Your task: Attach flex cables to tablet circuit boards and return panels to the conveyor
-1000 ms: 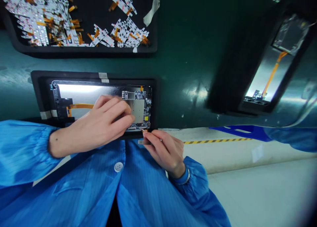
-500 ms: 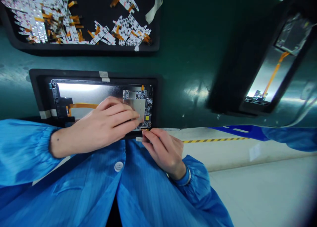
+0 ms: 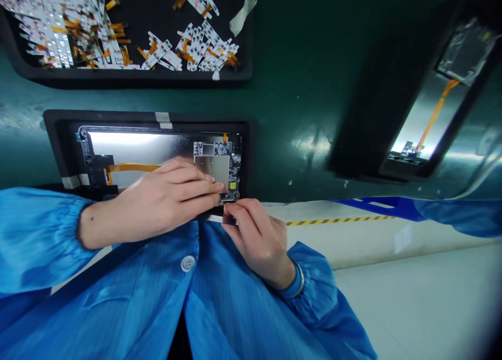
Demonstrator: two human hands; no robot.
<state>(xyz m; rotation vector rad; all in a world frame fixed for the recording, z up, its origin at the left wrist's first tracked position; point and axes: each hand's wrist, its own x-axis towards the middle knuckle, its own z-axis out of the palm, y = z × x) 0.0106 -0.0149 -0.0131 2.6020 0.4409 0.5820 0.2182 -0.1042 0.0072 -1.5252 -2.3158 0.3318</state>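
A glossy dark green surface (image 3: 298,88) spread from 12 to 3 o'clock; a pale floor (image 3: 411,297) with yellow-and-black hazard tape (image 3: 337,222) lay toward 4 o'clock.

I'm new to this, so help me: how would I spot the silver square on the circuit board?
Look for the black frame holding a flat silver panel. At the panel's right end sits a small circuit board. The silver square is the one smooth, bare patch among its tiny components, right at the fingertips of the left hand.
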